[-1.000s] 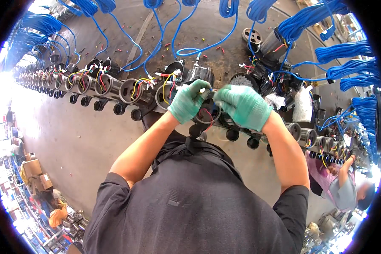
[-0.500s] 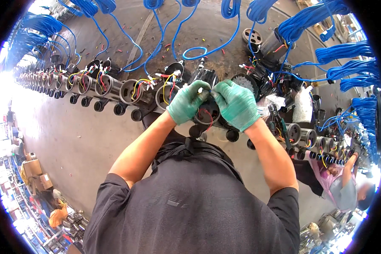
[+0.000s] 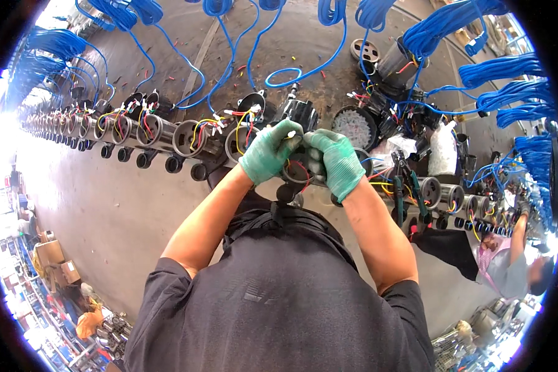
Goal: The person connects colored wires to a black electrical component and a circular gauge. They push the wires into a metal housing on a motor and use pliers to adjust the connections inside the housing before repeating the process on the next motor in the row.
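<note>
Both my hands wear green gloves and meet over a metal motor housing [image 3: 299, 172] with a red wire loop at its open end. My left hand [image 3: 268, 154] is closed, with a small white piece [image 3: 291, 134], perhaps a wire connector, showing at its fingertips. My right hand [image 3: 336, 160] is closed too, its fingers curled against the left fingertips; what they hold is hidden. Just beyond the hands, a black finned part [image 3: 299, 112] lies with a blue cable running up from it. A round black bowl of small white pieces [image 3: 353, 126] stands beside my right hand.
A long row of cylindrical housings [image 3: 157, 128] with coloured wires lines the bench edge. Coiled blue cables [image 3: 449, 31] hang along the far side. Pliers [image 3: 405, 186] hang at the edge, right of my hand. At the far right another person's arm [image 3: 518, 239] reaches in.
My right hand has turned and drawn slightly inward, its fingers more curled, uncovering the bowl of white pieces. My left hand has barely shifted, still with the white piece at its fingertips.
</note>
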Tool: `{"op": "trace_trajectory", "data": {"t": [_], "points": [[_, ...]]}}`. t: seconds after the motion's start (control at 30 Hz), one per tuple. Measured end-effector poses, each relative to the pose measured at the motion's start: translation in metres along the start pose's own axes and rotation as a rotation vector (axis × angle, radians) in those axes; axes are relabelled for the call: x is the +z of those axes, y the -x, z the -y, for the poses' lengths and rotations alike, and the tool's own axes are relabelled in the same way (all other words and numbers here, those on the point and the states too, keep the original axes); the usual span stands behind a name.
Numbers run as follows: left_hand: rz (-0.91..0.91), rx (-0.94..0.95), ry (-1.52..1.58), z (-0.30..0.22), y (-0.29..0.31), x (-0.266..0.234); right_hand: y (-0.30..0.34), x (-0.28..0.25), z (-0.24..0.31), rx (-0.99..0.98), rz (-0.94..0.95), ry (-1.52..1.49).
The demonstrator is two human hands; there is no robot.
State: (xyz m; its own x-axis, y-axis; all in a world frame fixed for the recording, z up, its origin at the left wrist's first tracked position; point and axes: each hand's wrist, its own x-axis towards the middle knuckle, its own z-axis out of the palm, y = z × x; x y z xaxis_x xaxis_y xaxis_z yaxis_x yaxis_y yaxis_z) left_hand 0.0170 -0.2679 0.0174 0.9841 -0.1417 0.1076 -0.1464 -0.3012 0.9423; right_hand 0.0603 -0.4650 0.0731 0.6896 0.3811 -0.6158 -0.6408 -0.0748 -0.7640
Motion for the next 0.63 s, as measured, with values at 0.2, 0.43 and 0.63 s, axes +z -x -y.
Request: {"op": "trace_trajectory", "data": {"t": [0.2, 0.43, 0.63], "points": [[-0.011, -0.052, 0.014, -0.004, 0.001, -0.003, 0.002, -0.008, -0.011, -0.752, -0.142, 0.613], [0.046, -0.141, 0.124, 0.000, 0.000, -0.004, -0.007, -0.016, -0.004, -1.288, -0.167, 1.257], [0.075, -0.103, 0.133, 0.002, 0.000, -0.006, -0.003, -0.004, 0.004, 0.064, 0.087, -0.001]]}}
